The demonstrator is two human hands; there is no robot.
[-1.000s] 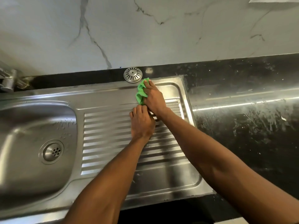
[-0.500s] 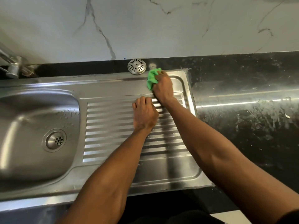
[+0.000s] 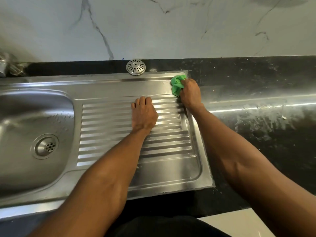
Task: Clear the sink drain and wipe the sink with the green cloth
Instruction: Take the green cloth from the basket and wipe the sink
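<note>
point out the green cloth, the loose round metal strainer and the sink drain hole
crumpled green cloth [image 3: 177,85]: head view, middle of the bunched fabric
loose round slotted metal strainer [image 3: 136,67]: head view, domed top
round steel sink drain [image 3: 45,146]: head view, perforated centre

Both forearms bare to elbows, no sleeves visible. Left hand [image 3: 144,115], right hand [image 3: 190,93]: no rings/watch. Dark garment at btm edge.

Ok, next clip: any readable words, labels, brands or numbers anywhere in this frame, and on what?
None can be read. The steel sink, the loose strainer cover, the green cloth held by the right hand, the black counter and the marble wall bear no visible text.
</note>
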